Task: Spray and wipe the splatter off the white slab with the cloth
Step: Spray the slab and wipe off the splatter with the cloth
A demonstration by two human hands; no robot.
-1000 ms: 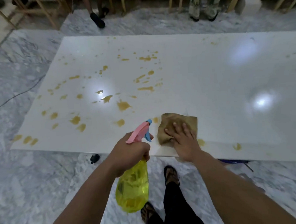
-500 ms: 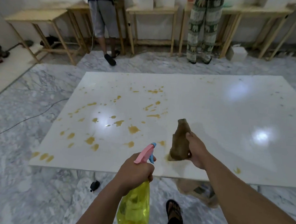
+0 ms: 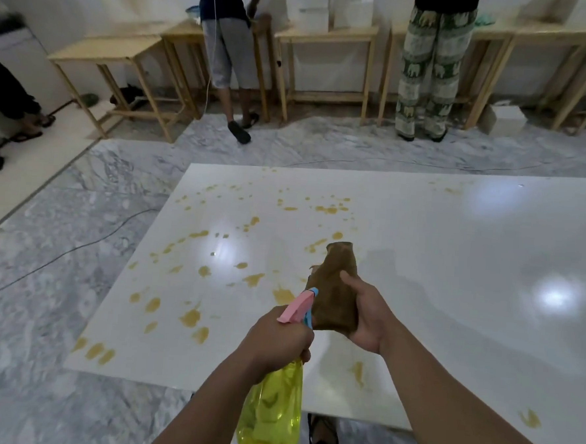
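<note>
A large white slab (image 3: pixel 436 265) lies low over the marble floor, its left half dotted with yellow-brown splatter (image 3: pixel 189 316). My left hand (image 3: pixel 277 341) grips a yellow spray bottle (image 3: pixel 271 416) by its pink trigger head, nozzle pointing over the slab. My right hand (image 3: pixel 364 315) holds a bunched brown cloth (image 3: pixel 335 289) lifted above the slab, just right of the nozzle. A few splatter spots sit near the front edge, below my right forearm.
Two people stand at wooden tables (image 3: pixel 327 35) along the far wall. Another person's legs (image 3: pixel 3 108) show at the left edge. A cable (image 3: pixel 77 246) runs across the marble floor left of the slab. My sandalled foot (image 3: pixel 323 440) is under the slab's front edge.
My right hand lifted the cloth off the slab, where it lay flat, and bunched it up in the air. The view tilted up, showing the far wall and people.
</note>
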